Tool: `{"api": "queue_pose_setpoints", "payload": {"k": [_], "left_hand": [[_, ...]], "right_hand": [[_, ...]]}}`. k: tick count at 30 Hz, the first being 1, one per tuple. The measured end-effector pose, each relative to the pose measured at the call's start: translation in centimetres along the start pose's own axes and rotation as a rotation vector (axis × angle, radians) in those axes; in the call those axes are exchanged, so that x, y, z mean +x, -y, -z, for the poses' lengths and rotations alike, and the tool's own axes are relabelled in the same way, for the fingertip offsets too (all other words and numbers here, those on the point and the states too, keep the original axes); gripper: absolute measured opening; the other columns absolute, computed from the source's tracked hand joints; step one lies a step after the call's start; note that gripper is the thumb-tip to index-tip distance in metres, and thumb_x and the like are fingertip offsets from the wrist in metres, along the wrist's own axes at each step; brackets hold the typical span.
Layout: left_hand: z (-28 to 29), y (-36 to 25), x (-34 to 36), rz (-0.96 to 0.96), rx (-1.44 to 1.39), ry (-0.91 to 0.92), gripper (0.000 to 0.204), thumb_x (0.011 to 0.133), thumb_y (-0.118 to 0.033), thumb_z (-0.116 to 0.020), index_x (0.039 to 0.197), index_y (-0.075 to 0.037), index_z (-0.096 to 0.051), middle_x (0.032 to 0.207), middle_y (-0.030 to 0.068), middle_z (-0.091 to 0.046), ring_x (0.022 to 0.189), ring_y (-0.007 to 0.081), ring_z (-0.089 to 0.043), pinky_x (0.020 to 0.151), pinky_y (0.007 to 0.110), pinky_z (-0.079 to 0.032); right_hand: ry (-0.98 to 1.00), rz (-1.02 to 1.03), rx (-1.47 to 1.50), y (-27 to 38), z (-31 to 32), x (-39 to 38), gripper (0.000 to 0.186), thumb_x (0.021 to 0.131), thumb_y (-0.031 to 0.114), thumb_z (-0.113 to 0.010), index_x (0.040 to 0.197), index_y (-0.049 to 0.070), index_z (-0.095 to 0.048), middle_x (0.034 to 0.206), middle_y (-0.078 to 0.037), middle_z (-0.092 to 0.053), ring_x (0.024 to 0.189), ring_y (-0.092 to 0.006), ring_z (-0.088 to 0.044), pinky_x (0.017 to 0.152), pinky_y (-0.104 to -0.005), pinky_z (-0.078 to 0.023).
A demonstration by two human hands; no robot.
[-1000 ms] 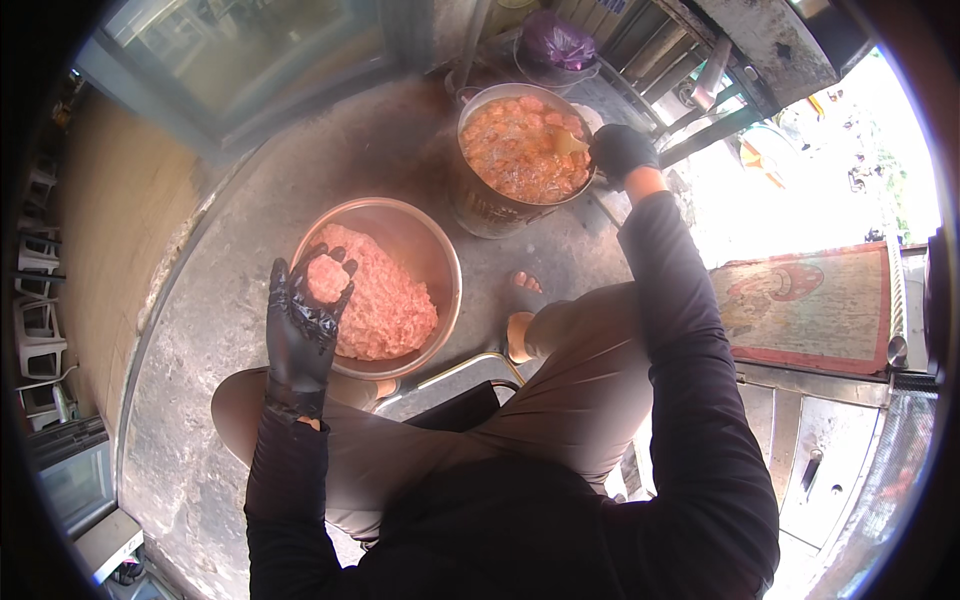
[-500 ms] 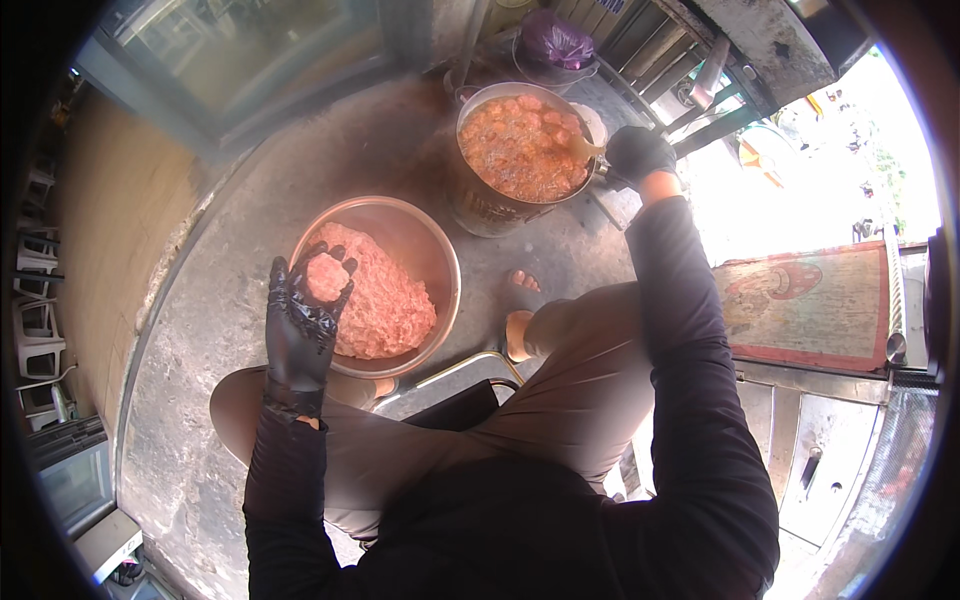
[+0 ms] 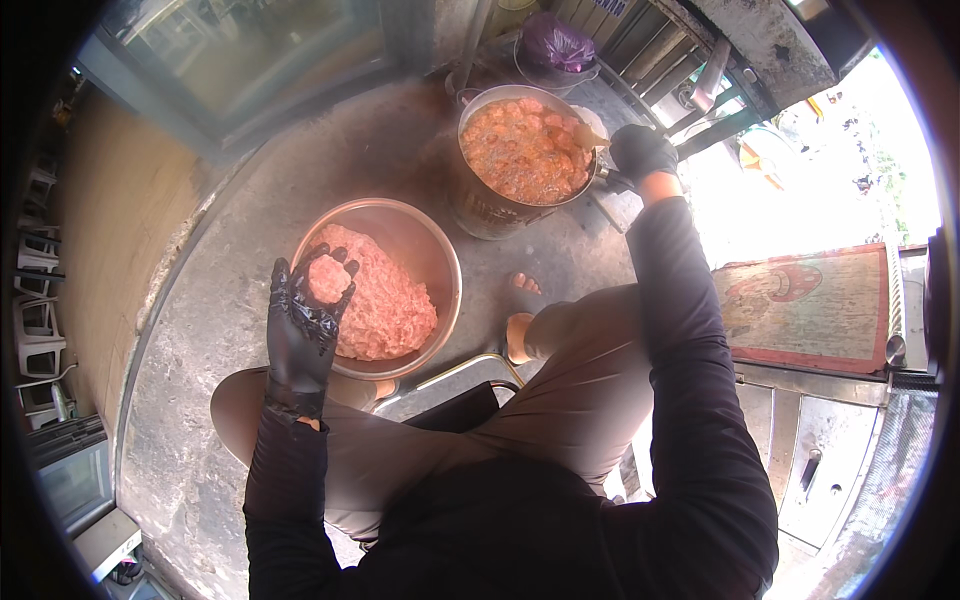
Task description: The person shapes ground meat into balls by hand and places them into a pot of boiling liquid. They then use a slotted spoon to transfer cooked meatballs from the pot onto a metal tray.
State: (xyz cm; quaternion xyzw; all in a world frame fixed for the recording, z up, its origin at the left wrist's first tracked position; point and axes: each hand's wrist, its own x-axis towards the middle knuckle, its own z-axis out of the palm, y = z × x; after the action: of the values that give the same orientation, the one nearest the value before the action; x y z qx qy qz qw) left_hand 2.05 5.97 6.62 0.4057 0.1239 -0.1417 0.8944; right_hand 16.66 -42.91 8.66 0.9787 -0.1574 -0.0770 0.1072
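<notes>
My left hand [image 3: 303,325], in a wet black glove, is palm up with its fingers curled round a lump of minced meat [image 3: 328,279]. It is over the left rim of a wide metal bowl [image 3: 448,262], which holds a large mound of pink minced meat [image 3: 385,310]. Beyond the bowl stands a tall metal pot [image 3: 490,205], full of bubbling liquid and meatballs [image 3: 520,145]. At the pot's right side my right hand [image 3: 643,152], also gloved in black, is closed on a tan spatula [image 3: 591,137]. The spatula's blade is at the pot's right rim; its handle is mostly hidden.
A purple plastic bag [image 3: 556,42] lies in a container behind the pot. My bare foot [image 3: 525,283] rests on the concrete floor [image 3: 200,400] near both vessels. A red-edged board [image 3: 805,308] lies on a metal cabinet at the right. White plastic stools [image 3: 38,335] stand at the far left.
The spatula's blade has shifted slightly up, away from the liquid, toward the pot's right rim. My left hand with its lump of meat has hardly moved.
</notes>
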Motion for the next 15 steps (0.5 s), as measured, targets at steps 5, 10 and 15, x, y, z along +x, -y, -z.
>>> {"api": "queue_pose_setpoints", "payload": {"k": [5, 10, 15], "left_hand": [[-0.1, 0.1, 0.0, -0.024, 0.062, 0.021, 0.062, 0.111, -0.043, -0.025, 0.145, 0.005, -0.044, 0.147, 0.0228, -0.051, 0.135, 0.0358, -0.052, 0.114, 0.045, -0.044], [-0.3, 0.0, 0.1, 0.034, -0.056, -0.013, 0.062, 0.111, -0.043, -0.025, 0.145, 0.005, -0.044, 0.147, 0.0226, -0.051, 0.135, 0.0357, -0.052, 0.114, 0.045, -0.044], [-0.4, 0.0, 0.1, 0.032, -0.026, -0.022, 0.062, 0.111, -0.043, -0.025, 0.145, 0.005, -0.044, 0.147, 0.0226, -0.051, 0.136, 0.0361, -0.051, 0.114, 0.045, -0.043]], "right_hand": [[0.075, 0.033, -0.048, 0.4, 0.4, 0.0, 0.031, 0.093, 0.027, -0.055, 0.111, 0.012, -0.076, 0.116, -0.014, -0.073, 0.107, -0.0326, -0.071, 0.090, -0.0429, -0.056], [-0.121, 0.030, 0.086, 0.7, -0.3, -0.1, 0.030, 0.092, 0.027, -0.058, 0.114, 0.016, -0.075, 0.115, -0.011, -0.074, 0.106, -0.0310, -0.071, 0.089, -0.0434, -0.056], [-0.112, 0.061, 0.140, 1.7, -1.0, 0.4, 0.030, 0.091, 0.027, -0.058, 0.115, 0.023, -0.075, 0.112, -0.006, -0.074, 0.104, -0.0293, -0.071, 0.089, -0.0419, -0.056]]}}
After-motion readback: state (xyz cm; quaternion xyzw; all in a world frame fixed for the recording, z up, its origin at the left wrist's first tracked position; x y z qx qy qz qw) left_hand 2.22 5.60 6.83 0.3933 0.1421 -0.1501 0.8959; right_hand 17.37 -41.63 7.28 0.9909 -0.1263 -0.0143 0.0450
